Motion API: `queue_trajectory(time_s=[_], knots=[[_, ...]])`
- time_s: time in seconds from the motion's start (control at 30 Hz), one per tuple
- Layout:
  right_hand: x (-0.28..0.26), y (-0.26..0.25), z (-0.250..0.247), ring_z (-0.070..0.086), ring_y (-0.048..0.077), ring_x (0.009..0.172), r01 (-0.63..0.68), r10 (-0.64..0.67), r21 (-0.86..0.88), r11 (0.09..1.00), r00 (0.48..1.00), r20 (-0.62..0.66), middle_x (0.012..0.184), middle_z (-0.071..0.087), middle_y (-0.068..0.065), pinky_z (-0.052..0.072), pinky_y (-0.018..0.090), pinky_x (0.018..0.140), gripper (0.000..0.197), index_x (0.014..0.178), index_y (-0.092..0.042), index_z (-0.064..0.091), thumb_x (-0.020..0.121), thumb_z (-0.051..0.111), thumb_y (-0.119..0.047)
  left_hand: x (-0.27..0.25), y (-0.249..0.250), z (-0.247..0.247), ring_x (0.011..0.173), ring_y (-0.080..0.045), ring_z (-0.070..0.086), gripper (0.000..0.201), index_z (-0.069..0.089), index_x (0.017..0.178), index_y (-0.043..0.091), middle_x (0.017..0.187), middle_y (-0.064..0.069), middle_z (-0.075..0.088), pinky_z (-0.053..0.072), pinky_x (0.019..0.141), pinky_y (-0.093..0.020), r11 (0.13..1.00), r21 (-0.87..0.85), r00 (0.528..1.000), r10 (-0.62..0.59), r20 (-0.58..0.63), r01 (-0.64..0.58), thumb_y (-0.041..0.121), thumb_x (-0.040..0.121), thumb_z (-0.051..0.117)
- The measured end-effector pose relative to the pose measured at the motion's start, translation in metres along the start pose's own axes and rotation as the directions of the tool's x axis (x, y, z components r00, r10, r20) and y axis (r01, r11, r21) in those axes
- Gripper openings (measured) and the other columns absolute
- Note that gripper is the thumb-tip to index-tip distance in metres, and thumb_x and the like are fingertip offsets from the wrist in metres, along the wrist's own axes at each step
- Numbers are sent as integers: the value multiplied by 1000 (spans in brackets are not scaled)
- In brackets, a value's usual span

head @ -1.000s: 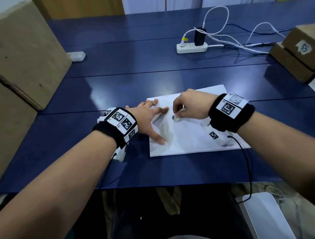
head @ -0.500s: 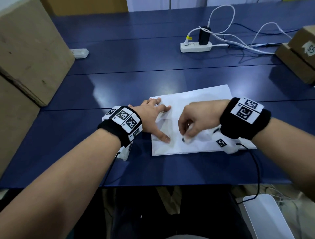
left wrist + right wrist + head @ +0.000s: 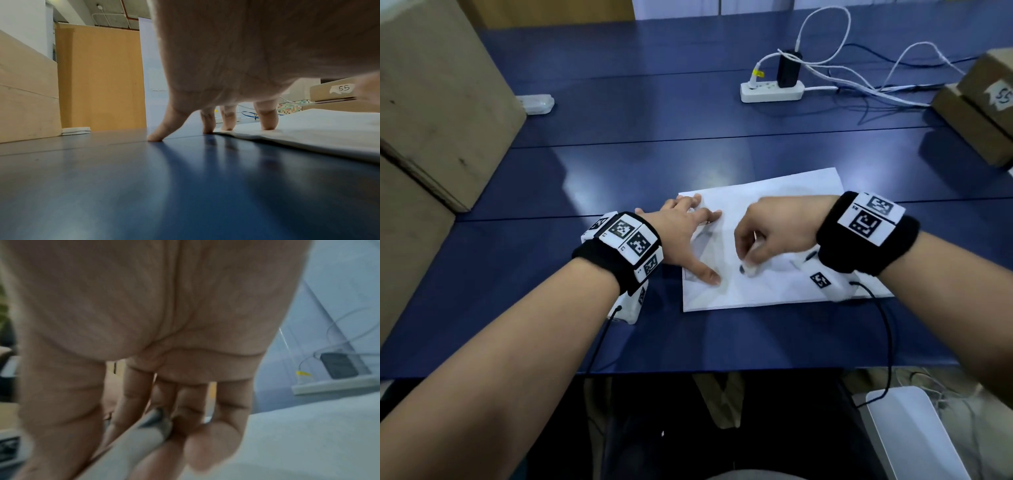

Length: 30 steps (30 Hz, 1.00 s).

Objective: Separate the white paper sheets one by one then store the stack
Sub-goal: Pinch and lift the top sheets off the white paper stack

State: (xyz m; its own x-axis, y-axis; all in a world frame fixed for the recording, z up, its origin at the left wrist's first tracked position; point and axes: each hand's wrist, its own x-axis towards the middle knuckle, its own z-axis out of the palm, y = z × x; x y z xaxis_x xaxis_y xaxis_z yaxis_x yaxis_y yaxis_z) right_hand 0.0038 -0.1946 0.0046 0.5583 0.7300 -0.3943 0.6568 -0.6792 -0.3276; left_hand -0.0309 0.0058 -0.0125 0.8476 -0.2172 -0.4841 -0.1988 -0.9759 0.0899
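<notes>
A stack of white paper sheets (image 3: pixel 774 192) lies flat on the blue table (image 3: pixel 619 164). My left hand (image 3: pixel 688 236) rests spread on the stack's left edge, thumb and fingers straight and pressing down; in the left wrist view its fingertips (image 3: pixel 267 125) stand on the paper stack (image 3: pixel 318 129), the little finger on the table. My right hand (image 3: pixel 748 262) is curled over the middle of the stack, pinching a rolled-up part of the top sheet (image 3: pixel 750 270). The right wrist view is blurred but shows the rolled sheet (image 3: pixel 133 439) between thumb and fingers.
Large cardboard boxes (image 3: pixel 431 102) stand at the left, smaller ones (image 3: pixel 976 102) marked 55 at the right. A power strip (image 3: pixel 772 90) with white cables lies at the back, and a small white object (image 3: pixel 536 102) sits at the back left. A white device (image 3: pixel 911 435) sits below the table's near edge.
My right hand has drawn back from the sheet's middle toward the near edge, bringing the rolled part of the top sheet with it. The left hand has stayed pressed on the left edge.
</notes>
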Motion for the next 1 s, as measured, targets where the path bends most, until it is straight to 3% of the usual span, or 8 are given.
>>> queue_trajectory(time_s=[0.13,0.3,0.5,0.57,0.7,0.87,0.93,1.0], knots=[[9,11,-6,63,20,88,-149,132,-37,988,946,-296,78,61,-11,50,32,74,13,90,-24,68,83,69,-35,0,-1,0,150,-19,3,127,8,152,47,163,12,-5,23,104,-75,1000,1,1000,7,0,-7,84,49,72],[-8,-5,0,63,8,69,-10,4,38,999,989,145,71,69,-11,50,24,65,17,83,-26,73,73,79,-39,0,-1,-1,151,-17,0,130,8,152,47,163,14,-8,21,105,-76,1000,-5,1000,-3,8,3,86,46,71],[12,9,-8,61,16,88,-113,107,-1,994,946,-307,73,57,-15,39,25,69,15,93,-21,72,84,72,-33,0,-1,1,150,-19,3,127,9,152,47,163,12,-4,24,105,-73,1000,-1,1000,6,-6,-6,85,48,72],[11,12,-7,63,17,87,-96,96,12,995,963,-253,75,61,-14,43,27,70,14,90,-22,72,82,73,-34,0,-1,1,150,-18,3,127,9,152,47,163,12,-5,24,105,-74,1000,0,1000,8,-13,-8,85,48,72],[-2,-5,1,63,8,70,30,-41,75,997,988,149,76,72,-10,49,21,67,15,87,-26,75,77,78,-37,0,-2,1,151,-17,-1,130,8,152,48,163,14,-7,20,105,-76,1000,-12,1000,-1,-4,1,86,45,72],[15,7,-7,61,17,87,-109,101,-10,994,947,-305,73,59,-15,41,26,70,16,94,-21,72,83,72,-33,0,-1,0,150,-18,2,129,8,152,46,163,13,-5,23,105,-75,1000,-1,1000,4,-2,-4,86,47,71],[15,12,-8,63,18,87,-129,126,9,992,949,-288,76,62,-13,43,27,70,16,92,-22,72,82,73,-34,0,-2,1,150,-18,2,128,8,152,46,163,13,-6,23,105,-74,1000,-2,1000,4,-4,-4,85,48,72],[9,9,-7,66,16,79,-49,53,56,997,996,-66,77,70,-9,50,29,69,14,86,-24,73,78,76,-35,0,-2,0,150,-17,1,128,9,152,46,163,12,-6,23,105,-75,1000,0,1000,1,-5,-1,85,47,72]])
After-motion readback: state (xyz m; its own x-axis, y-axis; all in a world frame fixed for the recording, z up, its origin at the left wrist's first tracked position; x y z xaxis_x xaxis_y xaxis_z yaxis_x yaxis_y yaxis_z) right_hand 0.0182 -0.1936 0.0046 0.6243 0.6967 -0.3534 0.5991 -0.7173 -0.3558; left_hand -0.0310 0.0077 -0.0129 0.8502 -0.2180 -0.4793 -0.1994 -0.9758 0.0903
